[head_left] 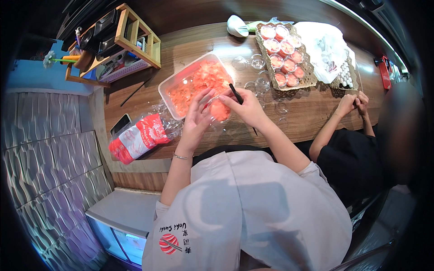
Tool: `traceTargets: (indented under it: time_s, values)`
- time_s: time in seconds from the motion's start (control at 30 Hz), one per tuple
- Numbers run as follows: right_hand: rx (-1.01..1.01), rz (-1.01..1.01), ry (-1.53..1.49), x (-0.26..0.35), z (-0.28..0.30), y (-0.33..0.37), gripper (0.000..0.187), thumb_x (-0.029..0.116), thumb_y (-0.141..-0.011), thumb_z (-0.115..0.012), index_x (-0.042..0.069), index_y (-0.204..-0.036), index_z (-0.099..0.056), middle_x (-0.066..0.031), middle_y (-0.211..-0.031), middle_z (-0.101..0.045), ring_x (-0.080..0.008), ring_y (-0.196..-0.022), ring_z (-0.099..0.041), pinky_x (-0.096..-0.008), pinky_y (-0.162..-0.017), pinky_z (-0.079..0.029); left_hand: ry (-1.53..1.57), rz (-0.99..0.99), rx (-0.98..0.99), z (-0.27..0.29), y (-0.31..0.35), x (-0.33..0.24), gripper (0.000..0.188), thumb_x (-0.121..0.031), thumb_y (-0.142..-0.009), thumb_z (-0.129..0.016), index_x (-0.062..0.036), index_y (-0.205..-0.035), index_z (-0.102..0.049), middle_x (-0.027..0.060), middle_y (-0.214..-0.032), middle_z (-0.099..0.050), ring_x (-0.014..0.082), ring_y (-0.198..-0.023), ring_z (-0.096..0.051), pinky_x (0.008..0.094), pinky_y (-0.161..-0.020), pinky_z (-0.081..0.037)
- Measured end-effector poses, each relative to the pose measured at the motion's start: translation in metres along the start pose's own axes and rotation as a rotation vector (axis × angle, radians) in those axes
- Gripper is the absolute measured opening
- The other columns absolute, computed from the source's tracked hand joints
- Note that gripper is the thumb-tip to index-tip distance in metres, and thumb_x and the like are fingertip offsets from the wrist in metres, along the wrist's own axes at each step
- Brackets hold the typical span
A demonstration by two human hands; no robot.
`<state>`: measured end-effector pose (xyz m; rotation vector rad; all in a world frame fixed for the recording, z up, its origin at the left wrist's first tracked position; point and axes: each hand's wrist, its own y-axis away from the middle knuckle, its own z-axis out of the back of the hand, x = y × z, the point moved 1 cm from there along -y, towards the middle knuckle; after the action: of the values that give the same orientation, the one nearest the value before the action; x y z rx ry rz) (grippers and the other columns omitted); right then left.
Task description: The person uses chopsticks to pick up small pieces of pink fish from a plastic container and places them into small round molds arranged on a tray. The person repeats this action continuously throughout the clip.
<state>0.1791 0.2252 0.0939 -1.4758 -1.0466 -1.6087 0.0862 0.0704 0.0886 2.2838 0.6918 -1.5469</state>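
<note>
A small clear cup of thin pink-orange slices (pixel 219 111) is between my hands, just in front of the white plastic tub (pixel 170 102). My left hand (pixel 198 113) grips the cup's left side, fingers curved at its rim. On the other side my right hand (pixel 247 108) pinches at the rim with thumb and fingertips. A black stick-like utensil (pixel 235 94) is tucked in that same hand; its full shape is hidden. More of the slices (pixel 205 77), which look like pickled ginger, lie loose in the tub.
Filled cups (pixel 287 47) fill a brown lacy-edged basket at the back right, beside a white plastic bag (pixel 323 47). Clear empty lids or cups (pixel 262 84) lie nearby. A red-and-white package (pixel 139 138), a phone (pixel 120 123) and a wooden rack (pixel 131 34) are leftward. A co-worker's hands (pixel 352 105) rest at right.
</note>
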Motion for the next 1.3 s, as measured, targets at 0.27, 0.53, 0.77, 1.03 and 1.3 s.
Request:
traceTargets:
  time_s: [0.27, 0.53, 0.77, 1.03, 1.3]
  values:
    - [0.085, -0.149, -0.247, 0.017, -0.007, 0.011, 0.026, 0.020, -0.089, -0.065, 0.004, -0.109, -0.065, 0.0023, -0.075, -0.062, -0.0010, -0.062, -0.050, -0.0178, -0.055, -0.039, -0.159, -0.021, -0.197, -0.006, -0.006, -0.012, 0.029, -0.011, -0.096, -0.051, 0.0019, -0.122, -0.053, 0.0133, -0.122, -0.058, 0.0178, -0.113, -0.056, 0.0305, -0.099, -0.043]
    - [0.069, -0.007, -0.332, 0.019, -0.019, 0.012, 0.038, 0.008, -0.084, -0.069, 0.000, -0.120, -0.059, -0.0074, -0.102, -0.066, -0.0064, -0.078, -0.062, -0.0209, -0.071, -0.051, -0.252, -0.181, -0.280, -0.015, -0.012, -0.018, 0.027, -0.015, -0.098, -0.050, 0.0015, -0.119, -0.055, 0.0121, -0.119, -0.060, 0.0166, -0.111, -0.056, 0.0299, -0.096, -0.043]
    - [0.062, 0.086, -0.210, 0.024, -0.019, 0.011, 0.045, 0.006, -0.080, -0.074, 0.000, -0.121, -0.059, -0.0078, -0.113, -0.063, -0.0074, -0.084, -0.064, -0.0224, -0.075, -0.052, -0.219, -0.219, -0.310, -0.018, -0.013, -0.019, 0.026, -0.019, -0.099, -0.050, 0.0003, -0.114, -0.059, 0.0102, -0.111, -0.064, 0.0157, -0.105, -0.058, 0.0292, -0.093, -0.044]
    - [0.037, 0.151, -0.200, 0.026, -0.024, 0.012, 0.050, 0.006, -0.074, -0.078, 0.001, -0.120, -0.060, -0.0055, -0.110, -0.067, -0.0065, -0.082, -0.065, -0.0229, -0.075, -0.052, -0.341, -0.237, -0.434, -0.009, -0.014, -0.006, 0.027, -0.020, -0.099, -0.049, 0.0015, -0.110, -0.061, 0.0112, -0.110, -0.065, 0.0165, -0.102, -0.060, 0.0299, -0.091, -0.045]
    - [0.025, 0.145, -0.188, 0.013, -0.023, 0.010, 0.044, 0.006, -0.077, -0.076, 0.003, -0.118, -0.062, -0.0060, -0.099, -0.068, -0.0034, -0.076, -0.059, -0.0214, -0.070, -0.051, -0.377, -0.263, -0.460, -0.007, -0.016, 0.005, 0.031, -0.023, -0.101, -0.044, 0.0014, -0.110, -0.060, 0.0122, -0.107, -0.064, 0.0155, -0.096, -0.060, 0.0291, -0.083, -0.050]
